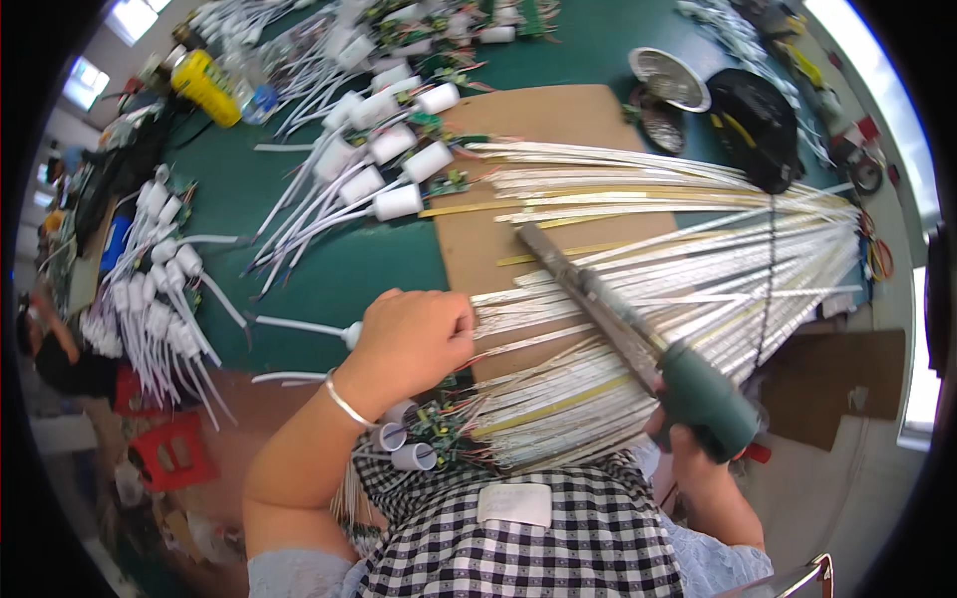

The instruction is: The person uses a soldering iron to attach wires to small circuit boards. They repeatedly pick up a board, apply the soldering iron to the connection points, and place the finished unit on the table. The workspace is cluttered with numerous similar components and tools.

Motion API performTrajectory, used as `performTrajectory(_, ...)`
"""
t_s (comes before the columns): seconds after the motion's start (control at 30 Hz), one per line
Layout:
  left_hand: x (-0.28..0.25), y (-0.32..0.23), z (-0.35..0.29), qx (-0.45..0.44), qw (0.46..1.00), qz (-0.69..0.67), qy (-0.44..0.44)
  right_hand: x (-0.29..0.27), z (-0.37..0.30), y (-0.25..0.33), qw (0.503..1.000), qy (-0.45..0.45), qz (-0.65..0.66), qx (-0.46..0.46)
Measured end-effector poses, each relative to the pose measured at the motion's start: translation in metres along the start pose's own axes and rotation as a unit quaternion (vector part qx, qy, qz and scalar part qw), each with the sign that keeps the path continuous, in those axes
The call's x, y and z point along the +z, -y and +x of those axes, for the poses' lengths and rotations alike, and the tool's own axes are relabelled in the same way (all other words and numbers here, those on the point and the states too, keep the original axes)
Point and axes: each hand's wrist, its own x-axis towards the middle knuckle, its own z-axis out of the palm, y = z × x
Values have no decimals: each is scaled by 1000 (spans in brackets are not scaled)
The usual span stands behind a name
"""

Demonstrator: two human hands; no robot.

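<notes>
My right hand (688, 458) grips a soldering gun (708, 399) by its green handle. The gun's long metal barrel slants up and left over a fan of thin white and yellow LED strips (638, 289). My left hand (414, 339) is closed at the strips' left ends, its fingers curled down. Whatever it grips is hidden in the palm. A white cylindrical cap with a cable (351, 335) shows from under its left side. Against the checked apron lie white caps with small green circuit boards (429, 424), their thin wires close to the strips.
A brown board (558, 115) lies under the strips on the green table (329, 254). Piles of wired white caps (399, 149) cover the back and left. At the back right are a metal bowl (670, 80) and a black stand (755, 120). A red stool (177, 453) stands lower left.
</notes>
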Motion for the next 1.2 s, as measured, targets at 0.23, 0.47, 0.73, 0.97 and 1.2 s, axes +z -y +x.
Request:
performTrajectory(0.23,-2,-3,0,-17,1000,-2,7,-90,81,48,961,-233,-96,-118)
performTrajectory(0.47,-1,-10,1,-27,999,17,-2,-84,220,31,947,-312,-48,-53)
performTrajectory(0.73,4,2,-8,13,1000,8,-25,-67,133,30,980,-190,33,-51)
performTrajectory(0.97,-7,1,-10,41,997,-57,9,-34,28,4,975,-114,190,3)
performTrajectory(1.2,0,16,-6,171,983,17,-67,-4,4,0,978,-14,201,46)
